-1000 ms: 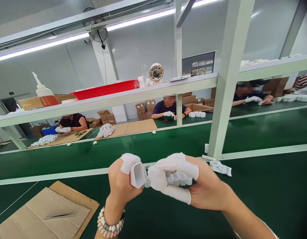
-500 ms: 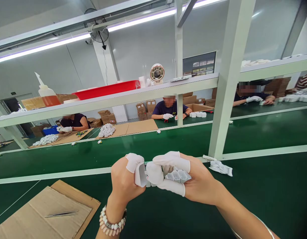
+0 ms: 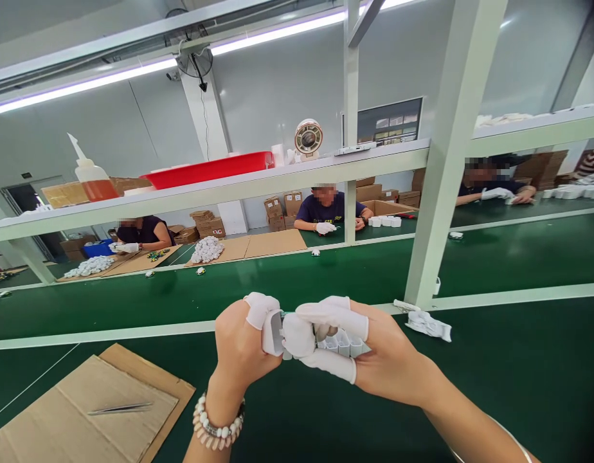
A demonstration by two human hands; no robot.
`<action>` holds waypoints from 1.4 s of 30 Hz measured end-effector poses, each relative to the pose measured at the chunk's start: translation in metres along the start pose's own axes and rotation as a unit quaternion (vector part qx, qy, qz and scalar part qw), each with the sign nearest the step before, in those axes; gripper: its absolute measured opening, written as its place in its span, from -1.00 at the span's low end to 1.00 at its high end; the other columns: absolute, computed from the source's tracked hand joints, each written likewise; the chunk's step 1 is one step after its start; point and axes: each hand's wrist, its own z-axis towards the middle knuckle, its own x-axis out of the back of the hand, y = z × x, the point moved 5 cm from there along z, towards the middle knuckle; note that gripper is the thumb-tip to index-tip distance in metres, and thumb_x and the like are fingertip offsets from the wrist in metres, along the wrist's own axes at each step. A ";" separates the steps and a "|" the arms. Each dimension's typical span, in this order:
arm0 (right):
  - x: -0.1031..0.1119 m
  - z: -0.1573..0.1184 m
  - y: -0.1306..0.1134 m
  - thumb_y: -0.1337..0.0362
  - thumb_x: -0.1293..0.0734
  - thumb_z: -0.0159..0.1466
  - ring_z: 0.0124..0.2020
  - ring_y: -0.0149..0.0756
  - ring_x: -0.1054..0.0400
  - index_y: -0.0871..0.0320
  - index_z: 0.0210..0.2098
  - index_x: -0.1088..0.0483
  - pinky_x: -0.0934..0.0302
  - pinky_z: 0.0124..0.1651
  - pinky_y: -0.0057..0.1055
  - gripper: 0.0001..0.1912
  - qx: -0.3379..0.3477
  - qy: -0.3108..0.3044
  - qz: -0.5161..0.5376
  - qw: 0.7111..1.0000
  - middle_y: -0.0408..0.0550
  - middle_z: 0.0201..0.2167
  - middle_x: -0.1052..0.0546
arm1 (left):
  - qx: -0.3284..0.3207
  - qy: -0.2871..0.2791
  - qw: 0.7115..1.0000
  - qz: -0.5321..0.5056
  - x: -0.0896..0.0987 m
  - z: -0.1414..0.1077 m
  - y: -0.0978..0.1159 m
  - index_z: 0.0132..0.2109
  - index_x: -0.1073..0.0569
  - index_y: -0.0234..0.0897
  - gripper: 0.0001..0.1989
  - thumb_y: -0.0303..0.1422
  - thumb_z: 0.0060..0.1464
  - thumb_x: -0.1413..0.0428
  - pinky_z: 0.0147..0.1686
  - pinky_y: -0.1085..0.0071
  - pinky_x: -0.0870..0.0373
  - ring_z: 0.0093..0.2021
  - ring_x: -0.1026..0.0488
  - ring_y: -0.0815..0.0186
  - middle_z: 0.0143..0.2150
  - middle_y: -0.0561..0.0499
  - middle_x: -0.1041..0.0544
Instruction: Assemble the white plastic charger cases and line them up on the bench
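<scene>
My left hand (image 3: 243,337), with a white finger cot on its thumb, grips a hollow white plastic housing (image 3: 272,333) whose open end faces right. Pinched between the white-covered fingers of my right hand (image 3: 350,341) is a rounded white plastic piece (image 3: 298,335). The two parts are side by side, almost touching, and a sliver of green shows at the top between them. Behind my right fingers, a row of open white housings (image 3: 342,343) is partly hidden. Whether the right hand touches that row I cannot tell.
Tweezers (image 3: 121,408) lie on cardboard (image 3: 85,411) at front left. A crumpled white glove (image 3: 428,325) lies by the post (image 3: 434,257). Beyond runs a green conveyor (image 3: 258,283) carrying small parts. Overhead, a shelf holds a red tray (image 3: 210,170) and a bottle (image 3: 94,180). Co-workers sit opposite.
The small parts on the conveyor have shifted to the right, and a white one now shows beside the post. My hands keep nearly the same hold; the view has moved slightly.
</scene>
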 end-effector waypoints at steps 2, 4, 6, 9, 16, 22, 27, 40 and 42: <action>0.000 -0.001 0.000 0.32 -0.39 0.23 -0.38 -0.39 -0.33 0.05 0.06 -0.33 -0.30 -0.29 -0.46 -0.59 -0.007 0.001 -0.002 1.000 -0.11 -0.31 -0.50 | 0.000 0.000 1.000 0.003 0.000 0.000 -0.001 -0.27 -0.32 -0.24 -0.82 -0.49 -0.12 -0.06 -0.56 0.43 -0.23 -0.53 -0.36 0.28 -0.49 -0.05 -0.47; -0.001 -0.002 0.002 0.30 -0.39 0.23 -0.39 -0.39 -0.34 0.04 0.06 -0.33 -0.31 -0.31 -0.45 -0.59 -0.020 -0.006 -0.006 1.000 -0.12 -0.32 -0.49 | -0.001 -0.003 1.000 0.007 -0.001 0.001 -0.001 -0.28 -0.32 -0.24 -0.83 -0.49 -0.11 -0.05 -0.55 0.43 -0.22 -0.54 -0.35 0.28 -0.50 -0.04 -0.46; -0.001 -0.002 0.003 0.27 -0.39 0.23 -0.40 -0.39 -0.34 0.03 0.06 -0.34 -0.31 -0.34 -0.46 -0.60 -0.032 -0.011 -0.010 0.999 -0.12 -0.34 -0.48 | -0.003 -0.006 1.000 0.014 -0.001 0.001 0.000 -0.29 -0.32 -0.24 -0.85 -0.49 -0.09 -0.04 -0.56 0.43 -0.21 -0.55 -0.33 0.29 -0.51 -0.02 -0.45; -0.002 -0.003 0.004 0.26 -0.38 0.24 -0.42 -0.38 -0.34 0.04 0.05 -0.34 -0.31 -0.36 -0.45 -0.62 -0.037 -0.009 -0.021 0.999 -0.12 -0.35 -0.48 | -0.011 -0.011 1.000 0.025 -0.002 0.001 0.001 -0.29 -0.32 -0.23 -0.86 -0.48 -0.09 -0.02 -0.56 0.42 -0.19 -0.55 -0.31 0.29 -0.52 -0.01 -0.43; -0.005 -0.004 0.006 0.24 -0.37 0.25 -0.40 -0.36 -0.34 0.00 0.07 -0.29 -0.29 -0.34 -0.42 -0.60 -0.064 -0.026 -0.030 0.997 -0.13 -0.32 -0.49 | -0.010 -0.026 0.999 0.038 -0.004 0.000 0.002 -0.30 -0.32 -0.23 -0.87 -0.48 -0.08 -0.01 -0.57 0.41 -0.14 -0.57 -0.27 0.31 -0.54 0.02 -0.39; -0.006 -0.002 0.010 0.21 -0.40 0.22 -0.41 -0.35 -0.34 0.03 -0.05 -0.34 -0.25 -0.38 -0.43 -0.68 -0.097 -0.005 -0.044 0.994 -0.15 -0.35 -0.52 | 0.002 -0.022 0.999 0.041 -0.004 -0.001 -0.001 -0.28 -0.33 -0.25 -0.84 -0.48 -0.10 -0.03 -0.57 0.40 -0.15 -0.57 -0.28 0.29 -0.53 0.00 -0.40; -0.005 0.001 0.001 0.24 -0.30 0.32 -0.49 -0.33 -0.32 0.08 -0.02 -0.36 -0.17 -0.43 -0.42 -0.76 0.035 0.069 -0.124 0.989 -0.13 -0.49 -0.49 | 0.025 -0.031 0.998 0.047 -0.006 -0.004 -0.005 -0.26 -0.34 -0.25 -0.82 -0.45 -0.11 -0.07 -0.56 0.41 -0.17 -0.56 -0.30 0.29 -0.51 0.00 -0.42; -0.011 -0.001 0.008 0.07 -0.22 0.35 -0.63 -0.39 -0.09 0.14 -0.35 -0.46 0.03 -0.53 -0.43 -0.68 0.008 0.039 -0.175 0.984 -0.17 -0.67 -0.32 | 0.027 -0.048 0.997 0.059 -0.010 -0.005 -0.005 -0.27 -0.33 -0.24 -0.84 -0.42 -0.10 -0.07 -0.57 0.41 -0.14 -0.57 -0.29 0.30 -0.53 0.02 -0.39; -0.015 -0.001 0.009 0.06 -0.20 0.36 -0.65 -0.40 -0.09 0.14 -0.35 -0.45 0.05 -0.53 -0.42 -0.66 0.013 0.026 -0.178 0.984 -0.18 -0.68 -0.33 | 0.015 -0.045 0.997 0.058 -0.011 -0.004 -0.001 -0.27 -0.33 -0.24 -0.85 -0.41 -0.08 -0.06 -0.57 0.40 -0.13 -0.58 -0.28 0.30 -0.55 0.03 -0.38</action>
